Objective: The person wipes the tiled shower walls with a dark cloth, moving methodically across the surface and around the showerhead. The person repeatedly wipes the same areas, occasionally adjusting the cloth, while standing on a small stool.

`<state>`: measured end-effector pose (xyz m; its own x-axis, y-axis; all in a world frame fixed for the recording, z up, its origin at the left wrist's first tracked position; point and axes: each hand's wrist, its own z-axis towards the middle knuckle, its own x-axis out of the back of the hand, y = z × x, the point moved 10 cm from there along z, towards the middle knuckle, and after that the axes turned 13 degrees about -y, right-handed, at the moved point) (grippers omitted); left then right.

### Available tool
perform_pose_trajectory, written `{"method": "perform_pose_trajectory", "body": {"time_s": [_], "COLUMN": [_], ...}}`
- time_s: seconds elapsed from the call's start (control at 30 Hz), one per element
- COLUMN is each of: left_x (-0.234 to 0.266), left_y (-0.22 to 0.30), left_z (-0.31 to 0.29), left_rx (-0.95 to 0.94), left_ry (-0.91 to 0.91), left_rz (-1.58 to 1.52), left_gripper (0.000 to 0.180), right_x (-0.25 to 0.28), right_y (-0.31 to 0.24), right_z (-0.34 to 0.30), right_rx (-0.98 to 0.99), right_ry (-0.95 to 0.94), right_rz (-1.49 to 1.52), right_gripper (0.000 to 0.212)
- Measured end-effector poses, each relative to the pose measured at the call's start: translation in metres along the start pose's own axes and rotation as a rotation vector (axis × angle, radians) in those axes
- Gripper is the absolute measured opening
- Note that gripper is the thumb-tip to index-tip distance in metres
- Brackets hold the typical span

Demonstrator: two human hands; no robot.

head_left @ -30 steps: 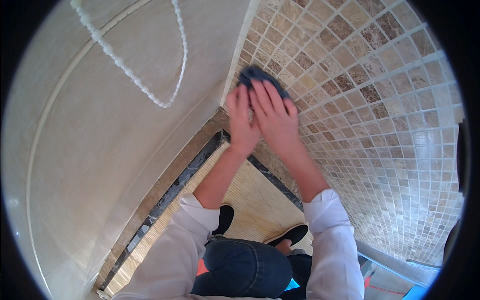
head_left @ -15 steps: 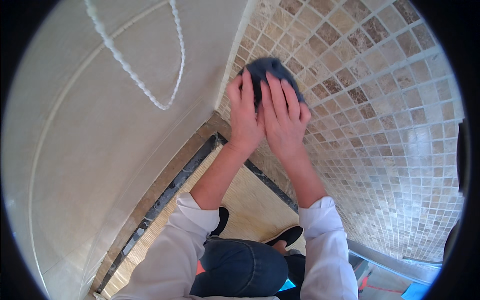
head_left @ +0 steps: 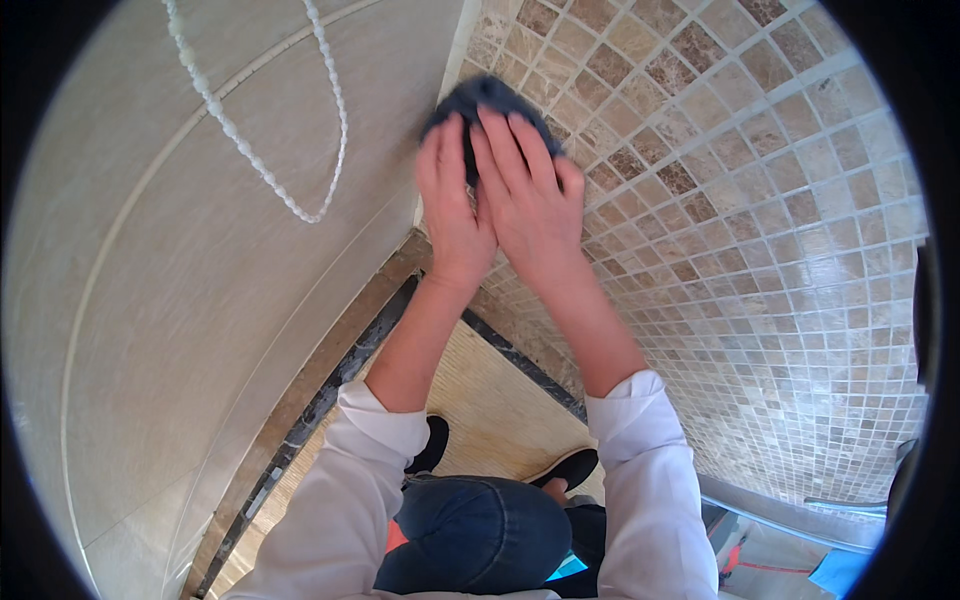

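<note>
A dark grey-blue cloth (head_left: 492,96) is bunched against the brown mosaic tile wall (head_left: 760,225), right by the corner where it meets a plain beige wall (head_left: 200,300). My left hand (head_left: 450,210) presses on the cloth's left part, with its fingers pointing up. Beside it, my right hand (head_left: 535,205) lies over the cloth's right part, fingers bent onto it. The wrists nearly touch. Part of the cloth is hidden under both hands, and its edges are slightly blurred.
A white beaded cord (head_left: 312,218) hangs in a loop before the beige wall. Below, a dark stone strip (head_left: 330,395) borders the ribbed beige floor (head_left: 490,415), where my black shoes (head_left: 572,467) stand. A metal-edged ledge (head_left: 780,520) and a blue item (head_left: 840,572) are at lower right.
Both hands have slid the cloth left and a little upward along the mosaic wall, up to the corner. The view has shifted slightly.
</note>
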<state>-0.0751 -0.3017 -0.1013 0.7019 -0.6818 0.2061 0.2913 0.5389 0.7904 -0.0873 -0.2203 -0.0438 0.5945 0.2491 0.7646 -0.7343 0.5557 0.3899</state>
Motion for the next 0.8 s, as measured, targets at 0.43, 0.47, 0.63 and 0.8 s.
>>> {"method": "perform_pose_trajectory", "body": {"time_s": [0.43, 0.47, 0.63, 0.8], "left_x": [-0.047, -0.049, -0.079, -0.054], "left_y": [0.087, 0.086, 0.051, 0.101], "left_z": [-0.039, -0.041, -0.091, -0.051], "left_rx": [-0.265, -0.25, -0.189, -0.292], "left_ry": [-0.159, -0.171, -0.387, -0.303], "left_rz": [0.099, 0.119, 0.144, 0.146], "left_gripper": [0.053, 0.054, 0.059, 0.06], "right_x": [0.044, 0.049, 0.015, 0.061], "right_y": [0.039, 0.043, 0.036, 0.054], "right_z": [-0.077, -0.075, -0.126, -0.093], "right_rx": [-0.091, -0.075, 0.059, -0.078], "right_ry": [-0.049, -0.022, -0.145, -0.025], "right_rz": [-0.145, -0.158, -0.181, -0.14], "right_gripper": [0.039, 0.039, 0.038, 0.041]}}
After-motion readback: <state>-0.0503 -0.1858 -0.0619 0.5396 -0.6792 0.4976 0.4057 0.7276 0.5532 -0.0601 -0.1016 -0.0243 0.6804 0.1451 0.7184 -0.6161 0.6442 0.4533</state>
